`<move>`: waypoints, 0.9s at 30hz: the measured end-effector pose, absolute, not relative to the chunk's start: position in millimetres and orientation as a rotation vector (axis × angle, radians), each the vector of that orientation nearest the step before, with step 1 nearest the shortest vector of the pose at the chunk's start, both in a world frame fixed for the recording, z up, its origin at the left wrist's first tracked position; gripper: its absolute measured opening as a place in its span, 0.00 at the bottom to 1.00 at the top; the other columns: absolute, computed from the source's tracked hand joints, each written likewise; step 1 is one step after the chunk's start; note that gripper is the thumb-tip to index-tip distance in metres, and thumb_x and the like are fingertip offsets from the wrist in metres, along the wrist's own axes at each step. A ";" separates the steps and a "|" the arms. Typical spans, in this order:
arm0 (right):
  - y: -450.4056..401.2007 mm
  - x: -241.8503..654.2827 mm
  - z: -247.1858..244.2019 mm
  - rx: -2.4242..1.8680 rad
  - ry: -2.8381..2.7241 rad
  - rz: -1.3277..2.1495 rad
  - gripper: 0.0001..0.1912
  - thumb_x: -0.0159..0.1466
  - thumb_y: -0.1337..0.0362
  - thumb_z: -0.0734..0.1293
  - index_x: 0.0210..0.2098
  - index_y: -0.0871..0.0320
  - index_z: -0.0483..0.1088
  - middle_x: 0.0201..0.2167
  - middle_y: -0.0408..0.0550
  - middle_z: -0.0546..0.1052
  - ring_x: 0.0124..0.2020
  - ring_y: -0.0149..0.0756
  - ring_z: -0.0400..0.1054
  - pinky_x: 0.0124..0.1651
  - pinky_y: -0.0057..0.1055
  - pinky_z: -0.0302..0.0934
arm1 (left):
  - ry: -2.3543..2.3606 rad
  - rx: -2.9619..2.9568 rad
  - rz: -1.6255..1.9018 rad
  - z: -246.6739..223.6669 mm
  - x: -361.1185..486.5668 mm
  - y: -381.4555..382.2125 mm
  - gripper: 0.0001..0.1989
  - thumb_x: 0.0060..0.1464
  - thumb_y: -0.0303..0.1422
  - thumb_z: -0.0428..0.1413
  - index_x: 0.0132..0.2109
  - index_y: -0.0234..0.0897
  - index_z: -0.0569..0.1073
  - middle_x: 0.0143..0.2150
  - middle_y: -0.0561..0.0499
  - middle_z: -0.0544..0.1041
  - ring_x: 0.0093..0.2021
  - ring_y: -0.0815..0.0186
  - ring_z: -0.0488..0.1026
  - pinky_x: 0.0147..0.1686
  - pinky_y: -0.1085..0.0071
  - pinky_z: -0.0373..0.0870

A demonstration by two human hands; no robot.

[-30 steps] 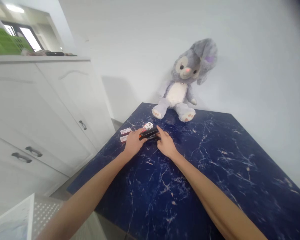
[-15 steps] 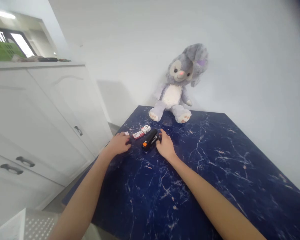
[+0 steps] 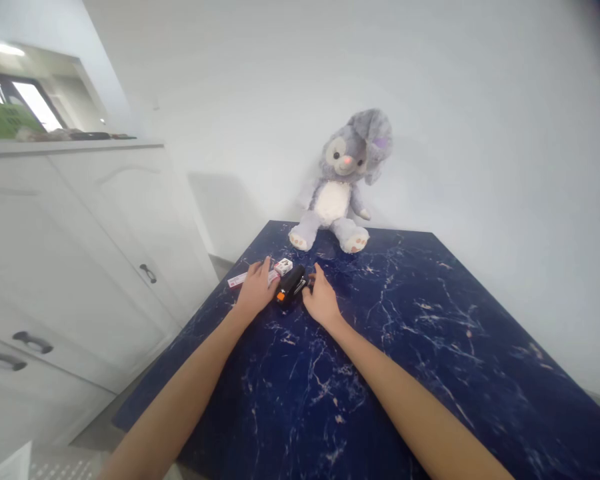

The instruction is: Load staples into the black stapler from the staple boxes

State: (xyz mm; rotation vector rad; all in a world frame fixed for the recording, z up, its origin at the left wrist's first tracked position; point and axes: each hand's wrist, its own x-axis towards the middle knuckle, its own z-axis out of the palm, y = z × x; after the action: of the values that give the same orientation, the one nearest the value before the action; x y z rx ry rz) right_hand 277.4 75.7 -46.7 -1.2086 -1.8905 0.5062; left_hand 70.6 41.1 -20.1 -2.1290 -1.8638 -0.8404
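Presently, black stapler (image 3: 291,283) toward far-left corner of tabletop (image 3: 405,347)

Labels: a white mark is seen beside the stapler's orange end; it is too small to be read. Red print is borne by the left flat box (image 3: 236,281), likewise illegible. A dark picture is shown on the small white box (image 3: 284,267), located just beyond the stapler. A second flat box (image 3: 274,275) is partly covered by fingers.

Hands: the left hand (image 3: 254,291) is laid over the flat boxes, fingers extended; whether either is gripped cannot be told. The right hand (image 3: 323,298) is held half-curled at the stapler's right side, thumb and forefinger parted, nothing grasped; contact cannot be judged.

Edges: the left edge is approached by the left flat box. At the far edge a grey plush toy (image 3: 333,200) is seated. From the right hand, a broad stretch of tabletop is extended to the right edge.
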 end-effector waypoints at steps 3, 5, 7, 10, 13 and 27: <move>74.8 277.2 -45.9 -1.191 -1.884 0.533 0.36 0.61 0.69 0.61 0.69 0.62 0.52 0.54 0.59 0.74 0.52 0.46 0.72 0.59 0.45 0.65 | -1.920 -2.111 -0.774 -27.3 64.9 36.9 0.20 0.63 0.40 0.53 0.57 0.33 0.70 0.56 0.35 0.75 0.59 0.47 0.68 0.60 0.53 0.62; 74.4 277.2 -45.2 -1.184 -1.905 0.529 0.36 0.61 0.69 0.61 0.68 0.62 0.52 0.55 0.59 0.74 0.52 0.47 0.72 0.59 0.45 0.65 | -1.947 -2.138 -0.736 -28.6 59.9 34.8 0.18 0.64 0.41 0.52 0.54 0.34 0.72 0.51 0.36 0.77 0.54 0.48 0.73 0.56 0.54 0.65; 74.0 277.3 -44.3 -1.181 -1.917 0.527 0.36 0.61 0.69 0.61 0.69 0.63 0.52 0.55 0.60 0.73 0.52 0.47 0.72 0.59 0.45 0.66 | -1.972 -2.114 -0.740 -28.5 57.8 34.2 0.19 0.64 0.41 0.52 0.55 0.33 0.70 0.49 0.36 0.78 0.51 0.49 0.75 0.53 0.55 0.67; 72.8 277.6 -42.5 -1.177 -1.926 0.511 0.36 0.62 0.69 0.60 0.69 0.63 0.52 0.56 0.61 0.73 0.53 0.47 0.71 0.59 0.45 0.65 | -2.012 -2.073 -0.759 -27.6 58.7 34.3 0.19 0.64 0.42 0.53 0.54 0.33 0.71 0.46 0.37 0.79 0.49 0.49 0.75 0.51 0.57 0.67; 71.1 277.5 -40.6 -1.177 -1.969 0.451 0.32 0.61 0.70 0.60 0.66 0.60 0.58 0.55 0.59 0.73 0.53 0.47 0.71 0.59 0.45 0.65 | -2.004 -2.091 -0.786 -27.4 58.1 34.1 0.17 0.64 0.44 0.52 0.46 0.35 0.76 0.41 0.40 0.80 0.47 0.50 0.75 0.51 0.57 0.66; 66.2 277.0 -34.0 -1.198 -2.050 0.450 0.29 0.62 0.72 0.60 0.63 0.60 0.61 0.57 0.57 0.71 0.57 0.43 0.67 0.62 0.39 0.60 | -1.822 -2.247 -0.808 -26.2 65.0 33.0 0.06 0.60 0.35 0.55 0.42 0.39 0.74 0.44 0.45 0.79 0.48 0.54 0.73 0.52 0.59 0.66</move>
State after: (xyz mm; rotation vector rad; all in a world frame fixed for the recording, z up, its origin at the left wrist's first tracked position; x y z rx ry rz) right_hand 277.0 66.2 -34.0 -1.1979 -2.0501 0.4503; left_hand 65.0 33.0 -26.2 -2.2467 -1.8221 -0.8079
